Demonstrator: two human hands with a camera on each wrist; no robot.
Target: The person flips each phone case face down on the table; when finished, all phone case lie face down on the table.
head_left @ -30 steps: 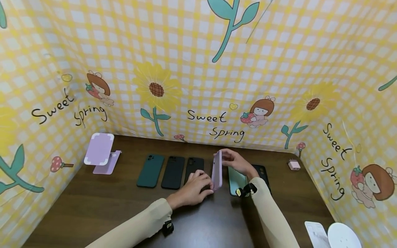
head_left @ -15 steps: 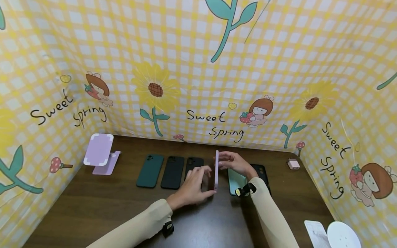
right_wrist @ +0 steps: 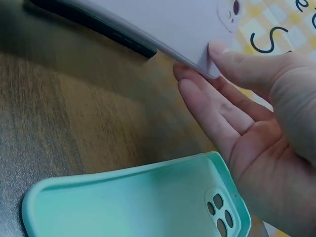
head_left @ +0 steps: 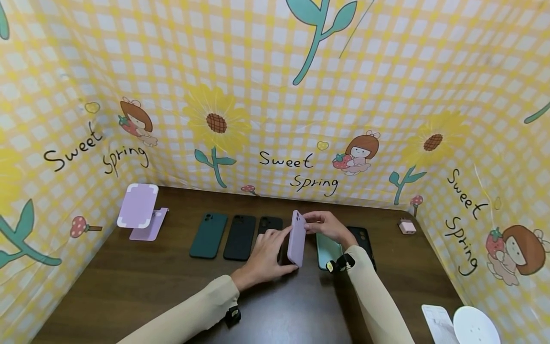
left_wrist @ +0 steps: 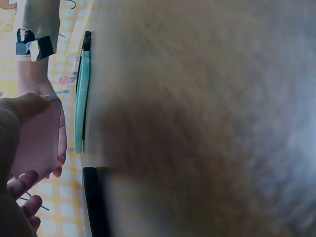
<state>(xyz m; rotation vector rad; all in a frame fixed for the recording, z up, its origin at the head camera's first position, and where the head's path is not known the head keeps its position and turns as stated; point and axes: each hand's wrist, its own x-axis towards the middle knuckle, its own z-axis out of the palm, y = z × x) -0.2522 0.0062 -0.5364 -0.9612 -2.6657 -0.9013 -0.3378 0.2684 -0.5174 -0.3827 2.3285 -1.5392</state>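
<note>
A lilac phone case [head_left: 296,239] stands tilted on its lower end on the dark wooden table [head_left: 129,286], its back with the camera cutout showing. My left hand [head_left: 275,248] holds it from the left, fingers against its face and thumb at the lower end. My right hand [head_left: 315,223] pinches its top corner between thumb [right_wrist: 247,59] and fingers [right_wrist: 212,113]. A mint case [head_left: 325,252] lies hollow side up under my right wrist, also in the right wrist view as the mint case [right_wrist: 133,202]. The left wrist view shows the lilac case [left_wrist: 39,133] beside the mint case's edge [left_wrist: 81,98].
A dark green case [head_left: 209,235], a black case [head_left: 239,237] and another black case [head_left: 269,223] lie in a row to the left. One more black case [head_left: 364,239] lies right of the mint one. A lilac phone stand [head_left: 139,210], a pink charger [head_left: 406,227], a white disc [head_left: 474,327].
The lilac case has turned between my hands, passing through edge-on, and now leans with its back showing. Both hands stayed at the same place on the table.
</note>
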